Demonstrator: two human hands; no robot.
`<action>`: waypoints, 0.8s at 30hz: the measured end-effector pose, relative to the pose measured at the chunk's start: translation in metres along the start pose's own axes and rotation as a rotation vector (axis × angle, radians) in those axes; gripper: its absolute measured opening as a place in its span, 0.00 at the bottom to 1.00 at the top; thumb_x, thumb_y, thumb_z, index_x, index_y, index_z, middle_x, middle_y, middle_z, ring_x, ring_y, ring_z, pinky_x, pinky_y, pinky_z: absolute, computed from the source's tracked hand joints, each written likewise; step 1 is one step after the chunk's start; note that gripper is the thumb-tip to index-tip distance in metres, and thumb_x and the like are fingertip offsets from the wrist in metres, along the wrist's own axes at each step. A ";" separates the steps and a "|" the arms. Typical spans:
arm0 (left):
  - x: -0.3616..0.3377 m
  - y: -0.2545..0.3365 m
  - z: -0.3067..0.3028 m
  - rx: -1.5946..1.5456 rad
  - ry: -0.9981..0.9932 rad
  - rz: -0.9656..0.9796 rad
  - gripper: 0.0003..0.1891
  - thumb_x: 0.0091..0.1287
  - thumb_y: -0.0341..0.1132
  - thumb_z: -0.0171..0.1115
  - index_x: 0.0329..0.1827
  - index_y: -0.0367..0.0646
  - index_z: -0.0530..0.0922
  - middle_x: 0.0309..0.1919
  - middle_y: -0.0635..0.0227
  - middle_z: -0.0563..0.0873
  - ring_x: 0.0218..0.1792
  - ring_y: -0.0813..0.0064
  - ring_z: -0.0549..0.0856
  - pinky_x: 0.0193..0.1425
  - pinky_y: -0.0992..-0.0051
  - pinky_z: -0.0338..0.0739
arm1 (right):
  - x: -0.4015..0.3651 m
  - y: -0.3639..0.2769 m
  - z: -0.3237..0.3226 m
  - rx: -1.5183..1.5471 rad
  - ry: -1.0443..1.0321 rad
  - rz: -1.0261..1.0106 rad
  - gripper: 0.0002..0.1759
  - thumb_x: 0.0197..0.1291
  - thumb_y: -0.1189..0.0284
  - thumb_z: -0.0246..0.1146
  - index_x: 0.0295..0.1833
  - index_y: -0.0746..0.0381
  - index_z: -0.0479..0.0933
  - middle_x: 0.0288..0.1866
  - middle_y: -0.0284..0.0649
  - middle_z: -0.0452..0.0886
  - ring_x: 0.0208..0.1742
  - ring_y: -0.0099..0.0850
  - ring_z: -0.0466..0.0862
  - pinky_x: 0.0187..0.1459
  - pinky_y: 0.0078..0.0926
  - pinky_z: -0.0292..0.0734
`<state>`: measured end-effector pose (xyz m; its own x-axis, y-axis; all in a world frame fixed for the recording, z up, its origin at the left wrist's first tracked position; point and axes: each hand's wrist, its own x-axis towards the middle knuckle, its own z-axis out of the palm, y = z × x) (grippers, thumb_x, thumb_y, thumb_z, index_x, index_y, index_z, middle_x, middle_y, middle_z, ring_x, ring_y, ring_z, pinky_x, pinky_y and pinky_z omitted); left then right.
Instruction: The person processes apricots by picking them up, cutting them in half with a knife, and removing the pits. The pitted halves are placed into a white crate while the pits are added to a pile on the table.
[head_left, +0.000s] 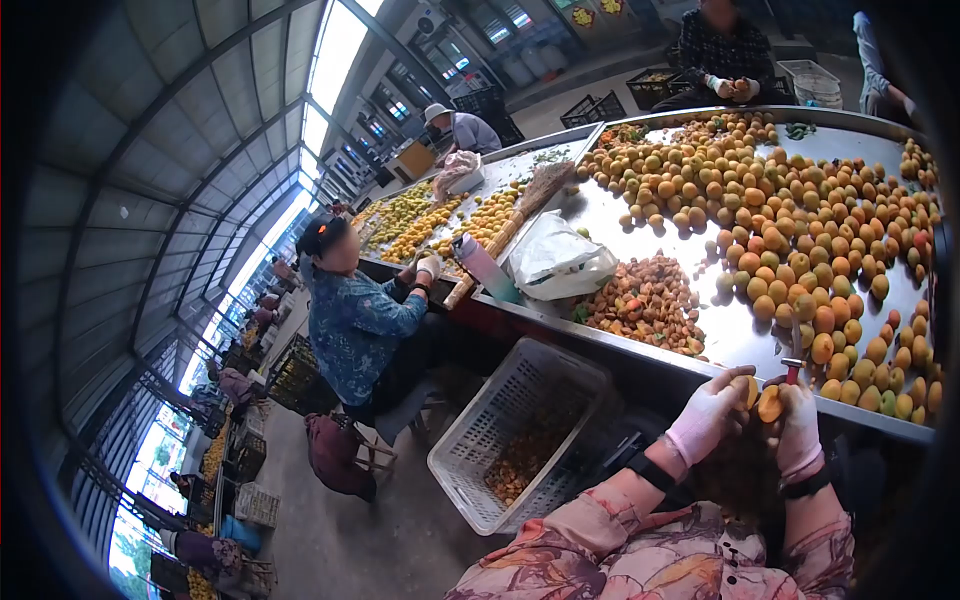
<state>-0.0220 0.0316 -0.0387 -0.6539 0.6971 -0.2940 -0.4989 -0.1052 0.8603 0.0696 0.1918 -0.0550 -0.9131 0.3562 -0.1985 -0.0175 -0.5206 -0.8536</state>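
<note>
My left hand [708, 412], in a pale glove with bare fingertips, holds an orange apricot half [750, 392] at the table's front edge. Beside it, my right hand [797, 428], gloved likewise, grips another apricot piece [769, 404] and a small knife with a red handle [793, 371], its blade pointing up. The two hands are close together. Beyond them, many whole apricots [760, 262] are spread over the metal table [705, 322]. A heap of pits or small brown pieces [645, 300] lies left of them.
A white plastic bag [560, 258], a pink-and-teal bottle [484, 266] and a straw broom [540, 190] lie on the left side. Below stands a white crate [455, 462] with orange pieces inside. One co-worker [360, 310] sits at left; another [722, 50] sits across the table.
</note>
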 end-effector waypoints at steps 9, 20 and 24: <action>-0.008 0.003 0.001 0.118 0.019 0.059 0.18 0.79 0.43 0.57 0.66 0.44 0.77 0.40 0.73 0.81 0.31 0.86 0.79 0.35 0.86 0.75 | 0.016 0.021 0.002 -0.068 -0.008 -0.034 0.10 0.72 0.64 0.61 0.47 0.59 0.77 0.30 0.28 0.79 0.26 0.18 0.78 0.27 0.15 0.70; -0.001 -0.011 -0.001 0.131 0.160 0.125 0.18 0.77 0.45 0.60 0.59 0.41 0.80 0.36 0.76 0.84 0.28 0.88 0.79 0.33 0.87 0.74 | 0.010 0.013 0.015 -0.114 -0.157 -0.013 0.09 0.71 0.68 0.64 0.50 0.62 0.78 0.34 0.28 0.80 0.30 0.15 0.78 0.31 0.13 0.70; -0.001 -0.010 -0.002 0.067 0.143 0.068 0.17 0.77 0.47 0.61 0.56 0.43 0.80 0.34 0.76 0.84 0.27 0.89 0.78 0.31 0.88 0.72 | 0.009 0.010 0.014 -0.135 -0.194 -0.006 0.10 0.71 0.68 0.64 0.50 0.63 0.78 0.35 0.30 0.81 0.33 0.16 0.79 0.34 0.14 0.72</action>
<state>-0.0180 0.0305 -0.0481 -0.7612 0.5817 -0.2867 -0.4150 -0.0972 0.9046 0.0554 0.1793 -0.0590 -0.9747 0.1962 -0.1075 0.0191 -0.4058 -0.9138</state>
